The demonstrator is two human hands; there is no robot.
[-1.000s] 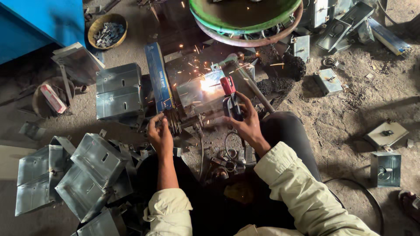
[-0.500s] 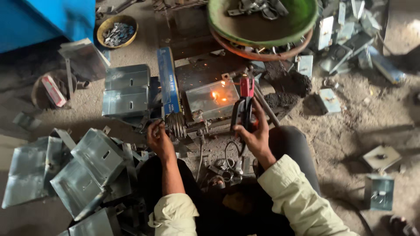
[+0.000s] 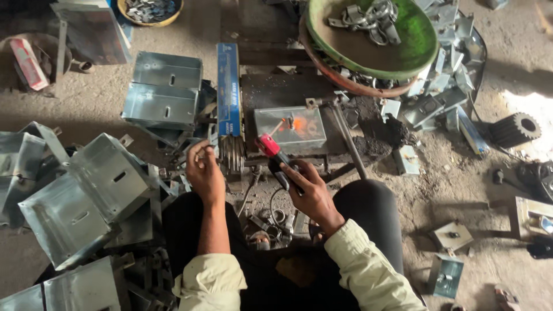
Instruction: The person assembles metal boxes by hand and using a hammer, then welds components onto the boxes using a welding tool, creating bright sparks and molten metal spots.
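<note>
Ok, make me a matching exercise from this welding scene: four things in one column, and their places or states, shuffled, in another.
Things:
1. right hand
2. left hand
3. green bowl
4. grey gear

Places or states:
A. on the ground at far right, in a sunlit patch
B. at the top, holding metal rings
C. gripping the red-tipped electrode holder
D. fingers curled, by the welding rods sticking out of the blue box

Pairs: 1-C, 2-D, 3-B, 4-A

Electrode holder and welding rods

The red-and-black electrode holder (image 3: pixel 275 156) points toward a grey metal box (image 3: pixel 291 128); thin grey welding rods (image 3: pixel 232 152) poke from a blue carton (image 3: pixel 228 89) just left.
</note>
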